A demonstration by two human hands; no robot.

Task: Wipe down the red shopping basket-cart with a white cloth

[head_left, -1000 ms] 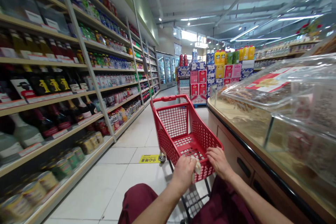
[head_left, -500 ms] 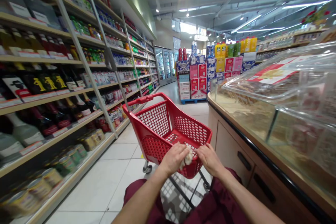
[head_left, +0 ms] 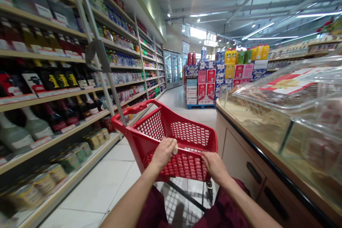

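Note:
A red plastic shopping cart (head_left: 188,165) stands in front of me, its slotted basket seen from above. My left hand (head_left: 162,154) is closed at the near rim, with a small off-white cloth (head_left: 175,148) bunched in its fingers. At the near right corner, my right hand (head_left: 214,165) curls its fingers over the rim. A metal pole (head_left: 117,98) with a grey loop (head_left: 99,57) rises from the cart's far left corner, beside the handle.
Shelves of bottles and cans (head_left: 57,114) line the left side. A wooden counter (head_left: 237,151) with a clear display cover (head_left: 283,94) runs close on my right. Stacked drink cartons (head_left: 205,85) stand ahead on a blue pallet (head_left: 201,106). White tiles (head_left: 117,171) cover the floor.
The cart has swung round, its near side now more crosswise to me and its handle end further left. My left hand and the cloth have moved left and slightly up; my right hand stays at the corner.

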